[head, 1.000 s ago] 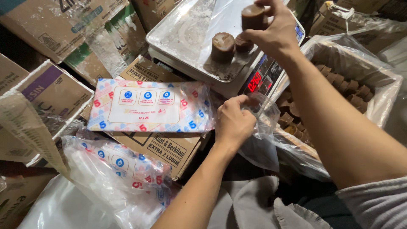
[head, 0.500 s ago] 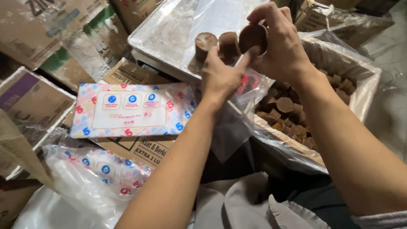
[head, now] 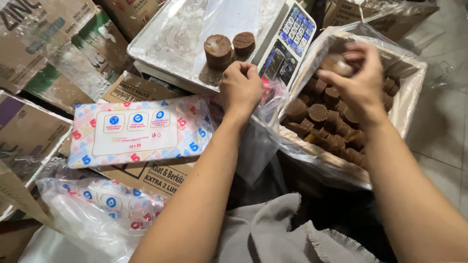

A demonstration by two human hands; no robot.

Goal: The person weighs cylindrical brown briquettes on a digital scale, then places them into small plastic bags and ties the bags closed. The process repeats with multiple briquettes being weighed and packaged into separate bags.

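Your scale's metal tray [head: 165, 36] carries two brown sugar pucks [head: 229, 47]; cardboard boxes [head: 146, 175] support the printed bag pack [head: 139, 130].

Room is tight here: the scale's tray [head: 161, 41] lies bare on its left half, two brown blocks [head: 229, 47] crowding the right. The lined box [head: 409, 83] is packed with blocks, open only from above. Cartons [head: 44, 44] wall off the left side.
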